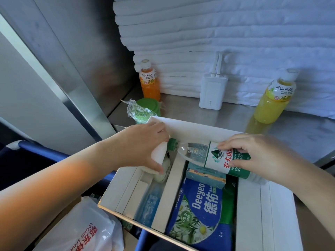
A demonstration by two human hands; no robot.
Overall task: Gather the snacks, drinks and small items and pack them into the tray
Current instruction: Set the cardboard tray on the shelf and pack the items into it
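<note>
A white divided tray (197, 126) fills the lower middle of the view. My right hand (253, 153) grips a clear water bottle (204, 154) with a green cap, held sideways over the tray's middle compartment. My left hand (145, 142) holds a small white item (159, 153) over the left compartment, above a pale round container. A blue Deeyeo wipes pack (197, 212) and a small teal box (204, 175) lie in the middle compartment. A blue packet (150, 203) lies in the left one.
On the steel counter behind the tray stand an orange Mogu Mogu bottle (149, 81), a yellow Mogu Mogu bottle (273, 98), a white charger (213, 90) and a green-lidded cup with crumpled wrap (143, 109). A white plastic bag (81, 230) lies lower left. Stacked white towels fill the back.
</note>
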